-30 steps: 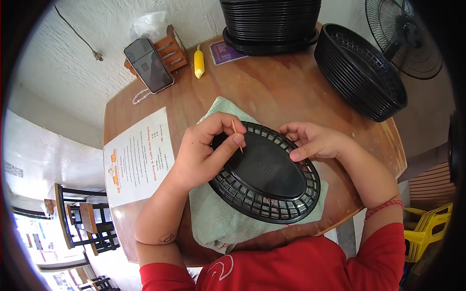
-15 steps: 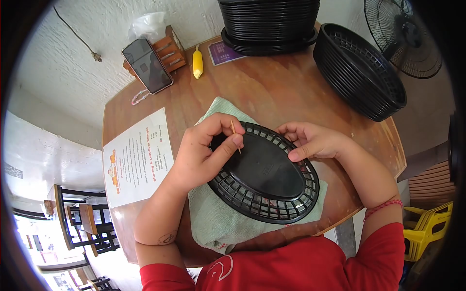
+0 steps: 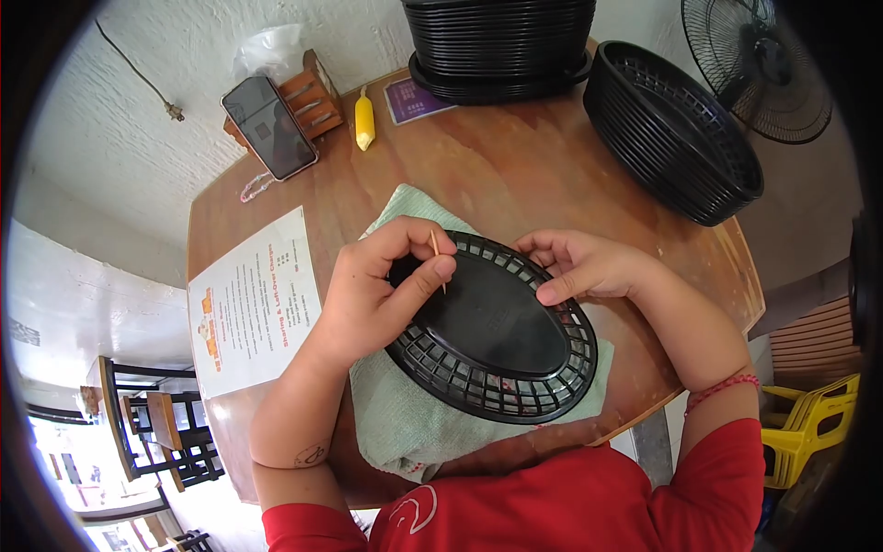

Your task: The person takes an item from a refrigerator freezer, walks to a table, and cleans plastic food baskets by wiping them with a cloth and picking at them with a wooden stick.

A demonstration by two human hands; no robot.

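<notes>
Wood-brown table point(image 3: 524, 175) with a white sheet point(image 3: 248, 322) at its left, where red letters read "Sharing & Left-Over Charges"; the purple card point(image 3: 418, 100) near the back has print too small to read. One black basket point(image 3: 501, 336), bottom up with faint, illegible raised marks, sits over a green cloth point(image 3: 395, 423). Above its base, the left hand point(image 3: 375, 290) pinches a toothpick point(image 3: 435, 242); the right hand point(image 3: 589, 267) clasps the rim, thumb on top.

basket point(image 3: 497, 340) is showing partly latticed black, cloth point(image 3: 395, 423) is looking pale green, shirt point(image 3: 543, 501) is showing red, table point(image 3: 515, 156) is showing brown
</notes>
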